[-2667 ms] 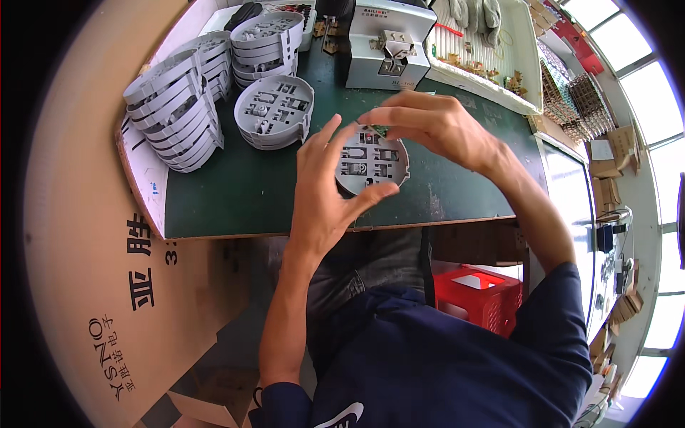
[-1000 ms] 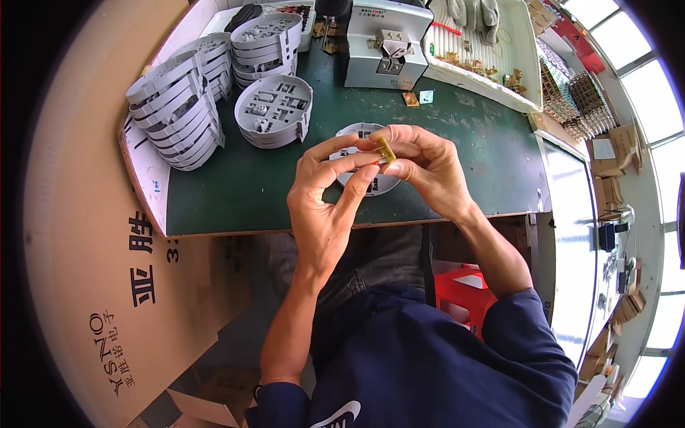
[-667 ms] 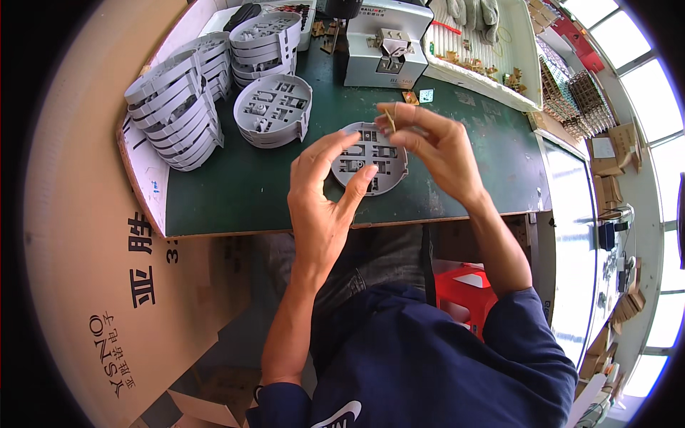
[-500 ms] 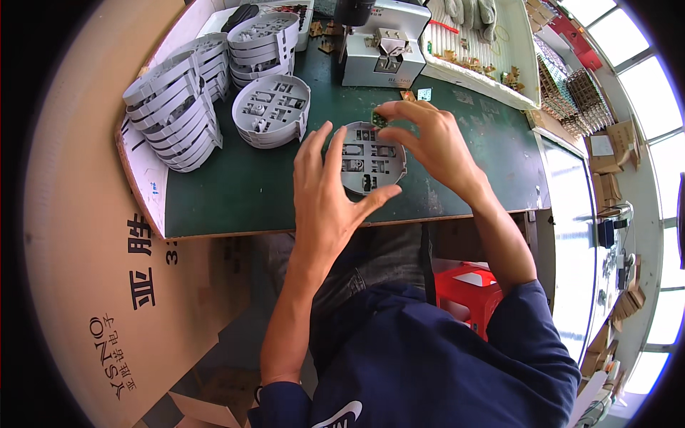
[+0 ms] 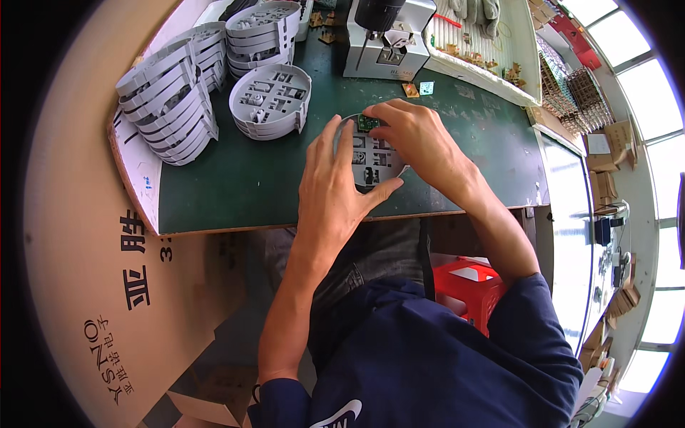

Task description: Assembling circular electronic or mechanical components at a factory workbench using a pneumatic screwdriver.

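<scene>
A round grey plastic housing (image 5: pixel 371 158) with cut-out slots lies on the green worktop in front of me. My left hand (image 5: pixel 332 187) wraps round its left side, fingers at the far left rim and thumb at the near right edge. Between the fingertips of my right hand (image 5: pixel 428 143) is a small green circuit board (image 5: pixel 367 124), held at the far end of the housing. Whether the board touches the housing's floor is hidden by my fingers.
Stacks of similar grey housings (image 5: pixel 168 100) stand at the left, with a shorter stack (image 5: pixel 270 103) nearer. A grey machine (image 5: pixel 389 53) stands at the back. Small boards (image 5: pixel 426 88) lie before it. A white foam tray (image 5: pixel 492 71) sits back right.
My right hand has moved left and lowered the circuit board onto or over the far end of the housing. The left hand stays round the housing. The whole view has shifted slightly.
</scene>
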{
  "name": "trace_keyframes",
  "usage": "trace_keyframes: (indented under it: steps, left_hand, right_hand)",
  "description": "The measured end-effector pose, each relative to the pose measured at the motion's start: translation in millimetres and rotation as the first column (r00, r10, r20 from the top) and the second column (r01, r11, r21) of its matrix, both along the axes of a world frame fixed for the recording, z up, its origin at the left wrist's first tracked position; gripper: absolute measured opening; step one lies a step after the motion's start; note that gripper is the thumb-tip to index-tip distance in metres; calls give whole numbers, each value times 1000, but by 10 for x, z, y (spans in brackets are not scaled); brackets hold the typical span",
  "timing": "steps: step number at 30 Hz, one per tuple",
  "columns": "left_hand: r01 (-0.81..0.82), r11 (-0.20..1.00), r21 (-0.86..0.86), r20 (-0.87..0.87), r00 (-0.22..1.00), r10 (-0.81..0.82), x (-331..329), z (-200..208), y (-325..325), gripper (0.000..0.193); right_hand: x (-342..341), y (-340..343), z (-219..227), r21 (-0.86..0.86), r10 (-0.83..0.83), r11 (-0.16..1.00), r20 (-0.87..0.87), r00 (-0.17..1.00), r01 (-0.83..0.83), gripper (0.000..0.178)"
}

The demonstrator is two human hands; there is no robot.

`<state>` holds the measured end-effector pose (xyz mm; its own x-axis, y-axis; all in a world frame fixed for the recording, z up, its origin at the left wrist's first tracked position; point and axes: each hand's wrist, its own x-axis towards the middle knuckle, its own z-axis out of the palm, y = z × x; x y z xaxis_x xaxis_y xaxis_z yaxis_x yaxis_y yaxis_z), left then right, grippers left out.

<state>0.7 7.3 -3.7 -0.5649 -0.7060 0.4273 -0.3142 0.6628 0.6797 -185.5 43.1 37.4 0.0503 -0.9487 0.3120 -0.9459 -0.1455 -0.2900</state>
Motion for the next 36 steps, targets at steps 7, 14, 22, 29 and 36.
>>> trace_keyframes:
  steps: [7,14,22,29,36]
  left_hand:
    - [25,998,-56,103,994,-20,28,38,-39,84]
    - [51,997,-61,138,990,-42,14,82,-46,82]
    - [64,996,-69,133,990,-54,34,51,-95,84]
    - [67,997,-46,84,994,-63,36,26,-115,86]
    - [62,996,-65,115,992,-54,31,28,-120,89]
  right_hand:
    - [42,101,29,-12,-51,998,210,976,55,30]
    - [-74,181,-110,-132,8,991,166,986,14,24]
    - [-137,171,-122,-107,79,992,187,979,-60,16]
    - [-301,72,-7,-139,259,957,29,965,-253,23]
    - [-451,-110,142,44,379,925,-164,911,-377,37]
